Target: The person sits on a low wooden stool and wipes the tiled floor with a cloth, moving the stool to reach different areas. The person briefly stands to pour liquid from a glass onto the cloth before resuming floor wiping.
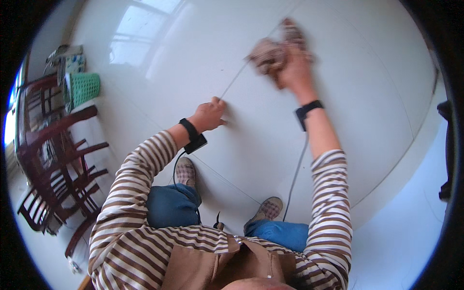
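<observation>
My right hand [295,74] grips a crumpled brown patterned cloth [270,54] against the glossy white tiled floor [253,145], out in front at the upper right. Hand and cloth are blurred. Lower and to the left, my left hand [211,114] hovers over or rests on the floor beside a tile joint, fingers apart, with nothing seen in it; contact with the floor cannot be told. Each wrist bears a black strap with a small box and a cable.
At the left stand dark red wooden chairs [59,141] and a green perforated plastic basket [85,88]. My two checked shoes [186,172] are on the floor below my hands. A dark object [447,148] stands at the far right edge.
</observation>
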A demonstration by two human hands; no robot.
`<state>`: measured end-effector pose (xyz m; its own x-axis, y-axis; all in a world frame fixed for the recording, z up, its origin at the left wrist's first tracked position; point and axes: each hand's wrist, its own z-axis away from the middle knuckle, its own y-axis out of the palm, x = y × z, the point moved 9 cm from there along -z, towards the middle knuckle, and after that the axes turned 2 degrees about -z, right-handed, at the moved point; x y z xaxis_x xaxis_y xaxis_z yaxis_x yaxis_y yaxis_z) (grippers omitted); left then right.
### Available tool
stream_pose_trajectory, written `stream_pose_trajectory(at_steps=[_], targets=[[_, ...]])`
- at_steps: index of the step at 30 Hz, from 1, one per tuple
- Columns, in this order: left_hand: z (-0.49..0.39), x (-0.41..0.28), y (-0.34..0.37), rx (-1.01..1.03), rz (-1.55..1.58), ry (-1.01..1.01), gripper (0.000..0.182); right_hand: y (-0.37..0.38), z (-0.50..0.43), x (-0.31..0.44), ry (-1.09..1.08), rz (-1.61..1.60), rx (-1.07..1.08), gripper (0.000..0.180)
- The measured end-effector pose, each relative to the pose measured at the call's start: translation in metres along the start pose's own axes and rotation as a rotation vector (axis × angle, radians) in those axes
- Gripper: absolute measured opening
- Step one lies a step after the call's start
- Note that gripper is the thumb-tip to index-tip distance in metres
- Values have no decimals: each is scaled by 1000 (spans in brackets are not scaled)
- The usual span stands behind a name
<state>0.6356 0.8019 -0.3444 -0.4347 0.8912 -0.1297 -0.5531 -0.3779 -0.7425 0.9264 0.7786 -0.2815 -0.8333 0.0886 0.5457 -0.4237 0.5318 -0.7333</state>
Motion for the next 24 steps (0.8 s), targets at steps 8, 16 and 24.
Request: stream_pose_trajectory(at_steps=[8, 16, 24], targets=[[-2, -15, 7, -158, -317, 152, 54, -42, -14, -166, 378, 438, 8, 55], [-7, -15, 5, -40, -283, 71, 63, 70, -72, -16, 95, 129, 132, 58], [6, -22, -7, -233, -344, 200, 58, 147, -4, 144, -305, 102, 376, 49]])
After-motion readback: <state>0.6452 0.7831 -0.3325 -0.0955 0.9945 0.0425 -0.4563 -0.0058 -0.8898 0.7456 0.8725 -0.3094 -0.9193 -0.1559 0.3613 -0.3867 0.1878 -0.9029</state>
